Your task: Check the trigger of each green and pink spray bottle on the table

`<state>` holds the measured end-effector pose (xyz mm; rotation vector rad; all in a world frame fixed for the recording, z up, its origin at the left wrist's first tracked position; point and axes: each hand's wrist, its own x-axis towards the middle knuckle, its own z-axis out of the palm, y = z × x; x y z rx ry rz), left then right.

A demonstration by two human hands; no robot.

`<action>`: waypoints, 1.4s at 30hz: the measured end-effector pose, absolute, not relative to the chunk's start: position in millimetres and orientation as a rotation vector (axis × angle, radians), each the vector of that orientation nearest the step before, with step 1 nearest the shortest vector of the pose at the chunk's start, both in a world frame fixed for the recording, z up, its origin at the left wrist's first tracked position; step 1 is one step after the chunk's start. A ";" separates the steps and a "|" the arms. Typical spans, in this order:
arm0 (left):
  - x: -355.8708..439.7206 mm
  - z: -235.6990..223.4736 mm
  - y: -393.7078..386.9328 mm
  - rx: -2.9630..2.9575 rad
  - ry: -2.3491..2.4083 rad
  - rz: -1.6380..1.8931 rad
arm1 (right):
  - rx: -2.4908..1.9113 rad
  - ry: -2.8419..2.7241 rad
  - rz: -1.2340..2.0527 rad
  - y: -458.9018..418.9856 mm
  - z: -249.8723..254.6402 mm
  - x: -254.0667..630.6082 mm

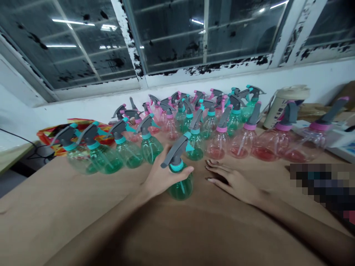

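Left hand [161, 177] wrapped around green spray bottle [179, 181], near centre of table [69, 207].
Right hand [230, 179] flat, open, empty beside it; risk of knocking crowded bottle rows [210, 125] just behind.

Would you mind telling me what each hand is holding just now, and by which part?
The left hand grips a green spray bottle at its neck, just under the teal collar. The right hand lies flat on the table, holding nothing.

Left hand [161, 177] wraps a spray bottle [179, 177] on the table [69, 207]; right hand [233, 181] lies flat just right; more bottles [194, 122] crowd behind.
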<state>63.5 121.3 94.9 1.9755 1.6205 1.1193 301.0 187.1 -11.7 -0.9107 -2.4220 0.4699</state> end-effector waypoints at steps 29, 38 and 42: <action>29.7 95.8 185.1 2.209 2.092 1.047 | -0.849 -2.405 0.453 191.6 -18.2 301.4; 25.4 95.2 198.8 2.169 2.052 1.069 | -0.944 -2.327 0.502 185.6 -3.7 300.8; 24.4 94.1 197.7 2.155 2.011 1.090 | -1.091 -2.186 0.539 191.2 17.8 296.4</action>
